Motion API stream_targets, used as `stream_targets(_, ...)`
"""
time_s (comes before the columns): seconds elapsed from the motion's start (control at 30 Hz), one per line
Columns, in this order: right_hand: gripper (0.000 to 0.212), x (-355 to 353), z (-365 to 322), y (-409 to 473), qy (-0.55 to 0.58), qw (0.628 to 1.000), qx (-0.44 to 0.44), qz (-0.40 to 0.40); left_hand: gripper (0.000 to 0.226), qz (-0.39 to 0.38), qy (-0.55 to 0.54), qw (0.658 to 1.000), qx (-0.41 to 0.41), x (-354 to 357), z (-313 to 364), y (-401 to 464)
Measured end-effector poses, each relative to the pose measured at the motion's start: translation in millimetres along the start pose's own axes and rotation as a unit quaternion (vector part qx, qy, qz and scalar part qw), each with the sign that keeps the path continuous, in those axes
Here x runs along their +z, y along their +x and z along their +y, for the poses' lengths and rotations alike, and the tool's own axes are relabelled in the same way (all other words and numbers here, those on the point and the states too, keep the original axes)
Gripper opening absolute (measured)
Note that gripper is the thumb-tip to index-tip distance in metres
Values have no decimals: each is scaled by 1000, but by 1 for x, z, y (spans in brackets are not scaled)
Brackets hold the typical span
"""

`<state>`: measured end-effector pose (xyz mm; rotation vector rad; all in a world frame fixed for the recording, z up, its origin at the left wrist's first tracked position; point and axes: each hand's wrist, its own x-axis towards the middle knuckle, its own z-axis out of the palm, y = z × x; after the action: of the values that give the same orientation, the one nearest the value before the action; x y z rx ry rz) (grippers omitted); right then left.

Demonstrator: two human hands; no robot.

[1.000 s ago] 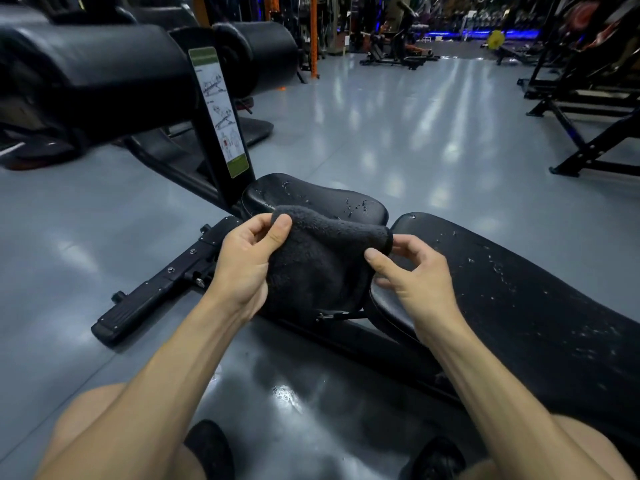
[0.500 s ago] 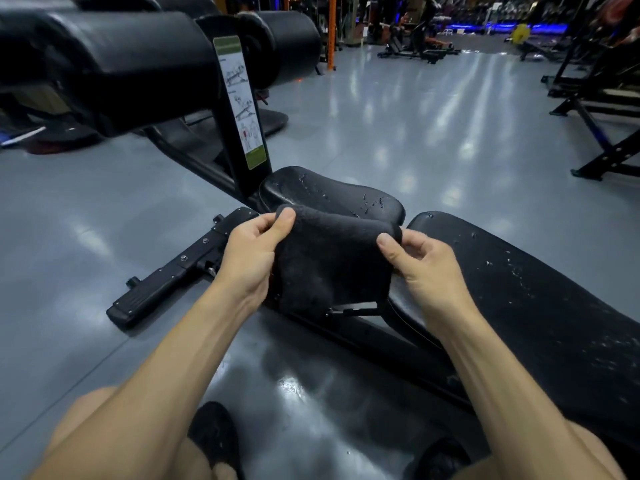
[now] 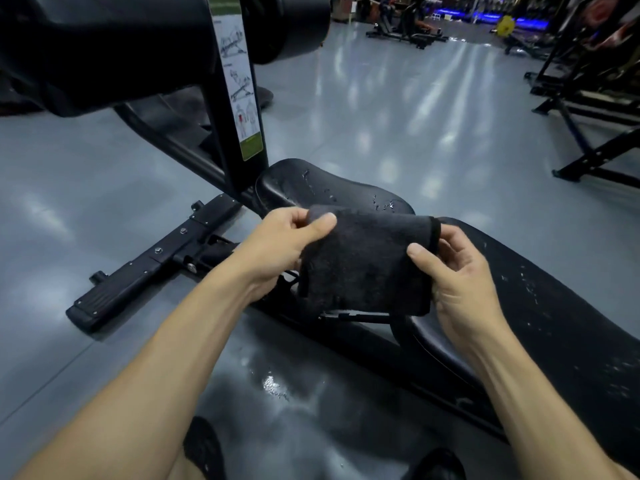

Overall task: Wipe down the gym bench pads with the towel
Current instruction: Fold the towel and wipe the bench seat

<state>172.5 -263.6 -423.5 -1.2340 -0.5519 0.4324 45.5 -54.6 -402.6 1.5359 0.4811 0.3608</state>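
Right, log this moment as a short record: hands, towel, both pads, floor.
left hand: pinches the upper left corner of the folded dark grey terry towel
right hand: grips the towel's right edge
towel: held up in front of the pads, not pressed on either
small black vinyl seat pad: droplets on top
long black vinyl back pad: white specks and droplets
glossy grey floor: wet patch below the bench

You see a charcoal-black towel (image 3: 367,265), black bench pads (image 3: 540,306) flecked with pale specks, a glossy grey floor (image 3: 398,109), and a white instruction label (image 3: 239,81) whose bottom band looks green.
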Motion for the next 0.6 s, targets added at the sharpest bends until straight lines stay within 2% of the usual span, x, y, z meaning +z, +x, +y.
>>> stream_targets(0.03,17,-3,6,5,-44,999,10,25,15,-19,-2,1000,-19,4,-6,4)
stream_targets(0.1,13,-13,17,19,-146,987,37,63,11,-29,-11,998,-55,15,-18,12)
stream_targets(0.23,19,-25,20,55,-266,957,76,83,8,2,-15,997,-73,25,-26,32)
stream_targets(0.3,37,-22,19,69,-386,915,76,91,4,40,25,996,-73,25,-30,38)
stream_targets(0.4,58,-1,31,65,-539,840,3,68,4,62,84,993,-62,23,-31,41)
stream_targets(0.5,77,24,59,43,-602,798,35,-4,10,20,40,998,-46,16,-28,44)
stream_targets(0.6,88,35,79,36,-661,748,48,-19,20,-47,5,998,-47,3,-26,42)
